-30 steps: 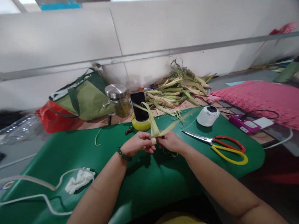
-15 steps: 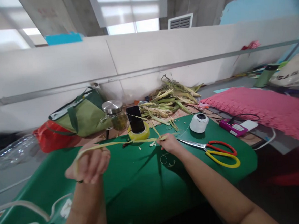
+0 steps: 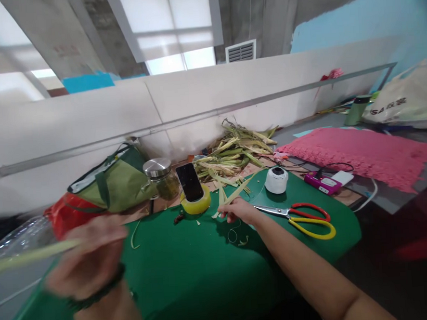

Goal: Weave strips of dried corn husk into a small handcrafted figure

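At the left, my left hand (image 3: 87, 254), smeared by motion and with a dark bracelet on its wrist, grips a pale corn husk strip (image 3: 31, 254) that reaches out past the left edge of the view. Over the green table my right hand (image 3: 236, 210) pinches corn husk pieces (image 3: 237, 190), which point up and away from its fingertips. Just right of that hand lie scissors (image 3: 292, 216) with one red and one yellow handle. A thin thread loop (image 3: 232, 235) and small scraps lie below the hand. Beyond the scissors stands a white thread spool (image 3: 276, 180).
Behind the hands, a phone (image 3: 190, 180) leans on a yellow tape roll (image 3: 196, 204), beside a lidded glass jar (image 3: 161, 180). A corn husk pile (image 3: 238, 146) lies by the wall. A green bag (image 3: 117, 180), pink cloth (image 3: 354, 154) and purple power strip (image 3: 323, 182) flank the green tabletop (image 3: 191, 272).
My left hand has swung left and toward me with its strip. The strip that stretched between both hands no longer spans them. My right hand stays near the same spot, holding shorter pieces.
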The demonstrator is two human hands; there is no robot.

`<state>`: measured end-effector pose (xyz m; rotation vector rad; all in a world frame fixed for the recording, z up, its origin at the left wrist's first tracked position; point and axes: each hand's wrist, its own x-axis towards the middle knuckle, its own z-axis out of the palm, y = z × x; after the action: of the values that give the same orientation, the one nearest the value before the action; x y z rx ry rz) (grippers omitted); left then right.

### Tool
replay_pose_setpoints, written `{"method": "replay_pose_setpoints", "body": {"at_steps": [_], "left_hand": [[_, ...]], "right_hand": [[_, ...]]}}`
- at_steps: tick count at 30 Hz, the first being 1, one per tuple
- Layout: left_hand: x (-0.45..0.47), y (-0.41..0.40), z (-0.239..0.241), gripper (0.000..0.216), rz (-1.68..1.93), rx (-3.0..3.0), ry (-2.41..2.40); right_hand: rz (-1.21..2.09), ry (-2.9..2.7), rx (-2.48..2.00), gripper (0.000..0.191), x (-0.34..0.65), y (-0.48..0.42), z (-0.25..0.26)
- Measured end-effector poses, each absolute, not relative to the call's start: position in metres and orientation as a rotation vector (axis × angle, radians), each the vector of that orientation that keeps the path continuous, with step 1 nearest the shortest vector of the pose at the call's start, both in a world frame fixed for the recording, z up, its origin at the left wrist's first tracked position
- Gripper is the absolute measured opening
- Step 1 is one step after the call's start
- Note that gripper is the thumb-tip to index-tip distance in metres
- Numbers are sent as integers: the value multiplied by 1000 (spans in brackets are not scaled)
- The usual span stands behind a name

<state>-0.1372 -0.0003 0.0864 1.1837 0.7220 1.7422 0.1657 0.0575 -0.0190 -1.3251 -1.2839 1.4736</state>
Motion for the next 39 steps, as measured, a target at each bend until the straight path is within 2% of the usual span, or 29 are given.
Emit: {"method": "replay_pose_setpoints", "body": {"at_steps": [3, 5, 7, 10, 15, 20, 25, 30, 35, 39], "left_hand": [[-69, 11, 70, 20, 1189, 1362, 1051], [-32, 23, 51, 22, 833, 1386, 1202], [-11, 32, 30, 25, 698, 1346, 1266], [-1, 35, 9, 26, 650, 1358, 1269], [-4, 31, 4, 25, 640, 1477, 1177], [-2, 36, -8, 43, 675, 1582, 1259], [0, 39, -18, 40, 774, 1538, 1300], [-1, 37, -9, 32, 795, 1329, 1303], [2, 35, -5, 37, 765, 1160, 1225], [5, 32, -5, 41, 811, 1069, 1146]], "right_hand": [[1598, -1273, -1160, 26, 165, 50, -15], [1700, -1245, -1034, 32, 166, 46, -16], [1799, -1234, -971, 33, 166, 44, -18], [1874, -1259, -1044, 27, 163, 43, -21], [1930, -1266, -1145, 15, 156, 44, -20], [1902, -1299, -1229, 10, 152, 42, -17], [1849, -1391, -1256, 12, 151, 39, -19], [1616, -1418, -1307, 16, 152, 40, -19], [1577, -1388, -1271, 16, 151, 43, -24], [1494, -1370, -1200, 24, 151, 44, -28]]}}
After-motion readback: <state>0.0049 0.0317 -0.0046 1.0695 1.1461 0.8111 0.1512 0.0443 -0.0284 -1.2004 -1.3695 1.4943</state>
